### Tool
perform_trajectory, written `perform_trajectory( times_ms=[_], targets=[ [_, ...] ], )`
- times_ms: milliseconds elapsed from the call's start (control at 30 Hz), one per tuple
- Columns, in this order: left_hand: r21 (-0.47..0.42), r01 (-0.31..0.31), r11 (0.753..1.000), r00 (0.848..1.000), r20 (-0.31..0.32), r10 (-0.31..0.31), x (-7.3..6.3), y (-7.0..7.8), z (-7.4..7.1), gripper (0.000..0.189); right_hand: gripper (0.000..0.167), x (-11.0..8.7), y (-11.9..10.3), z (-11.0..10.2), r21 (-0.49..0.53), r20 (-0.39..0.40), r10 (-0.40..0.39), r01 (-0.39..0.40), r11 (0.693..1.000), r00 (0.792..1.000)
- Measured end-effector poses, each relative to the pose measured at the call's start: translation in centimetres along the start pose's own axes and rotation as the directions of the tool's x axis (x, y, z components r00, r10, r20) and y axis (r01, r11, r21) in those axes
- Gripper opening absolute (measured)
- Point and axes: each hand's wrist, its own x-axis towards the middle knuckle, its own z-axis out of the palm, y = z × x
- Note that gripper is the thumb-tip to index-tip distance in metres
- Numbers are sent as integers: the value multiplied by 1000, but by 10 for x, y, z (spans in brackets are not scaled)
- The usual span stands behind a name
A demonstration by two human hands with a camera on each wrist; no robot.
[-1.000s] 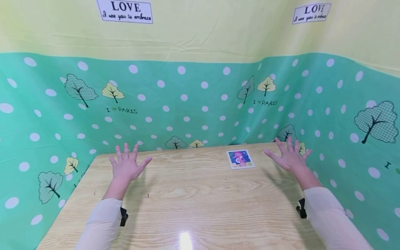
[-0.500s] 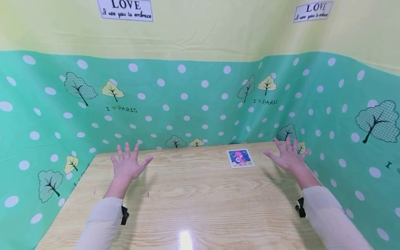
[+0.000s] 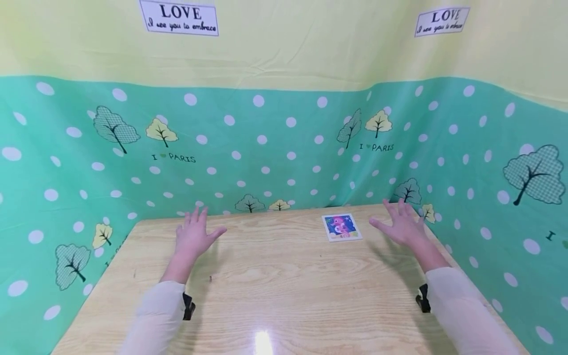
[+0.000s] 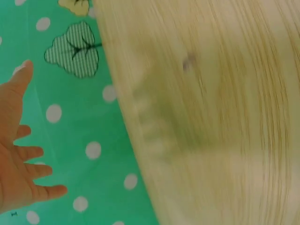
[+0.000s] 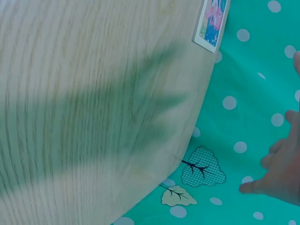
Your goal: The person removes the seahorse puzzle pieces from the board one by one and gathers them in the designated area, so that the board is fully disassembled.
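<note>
My left hand [image 3: 194, 240] hovers over the left part of the wooden table [image 3: 275, 276], its fingers spread and nothing in them. In the left wrist view the same hand [image 4: 18, 159] shows at the left edge with thumb and fingers apart. Over the right part of the table my right hand [image 3: 405, 229] is held up, fingers extended and holding nothing. A square white-bordered picture [image 3: 341, 227] of a pink seahorse on blue lies flat near the back edge. It is nearer to the right hand, just left of that thumb, and apart from it.
A green cloth [image 3: 284, 143] with white dots and printed trees hangs behind the table and along both sides. Its upper part [image 3: 284, 44] is pale yellow. Black clips or straps [image 3: 188, 306] sit at both wrists. A light glare lies on the front of the table.
Both hands have moved inward, the left to the right and the right slightly to the left. Their fingers look less widely spread. The seahorse picture has stayed in place.
</note>
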Motion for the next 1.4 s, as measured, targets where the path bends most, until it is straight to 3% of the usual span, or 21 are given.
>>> perform_trajectory(
  times_ms=[133,333,567,767,867,1133,1400],
  targets=[
    [-130,-44,991,999,-19,41,7,17,17,94,96,1,1,7,53,0,2,-2,999,1000],
    [-331,-46,943,997,36,62,16,50,38,89,97,5,3,24,157,-1,-17,17,987,1000],
    [-448,-12,894,994,96,61,25,90,66,85,83,6,-3,45,252,-27,-48,54,966,998],
    [-537,16,844,990,128,63,29,124,90,79,78,11,-12,60,327,-10,-14,16,945,1000],
    [-556,21,831,987,145,72,31,140,101,76,74,13,-14,66,354,-10,0,3,935,1000],
    [-537,-19,843,978,164,126,34,181,127,63,70,18,-20,81,396,-7,34,-28,918,999],
    [-417,-103,903,966,174,190,35,222,147,55,64,24,-26,91,377,-16,64,-53,925,998]
  ],
)
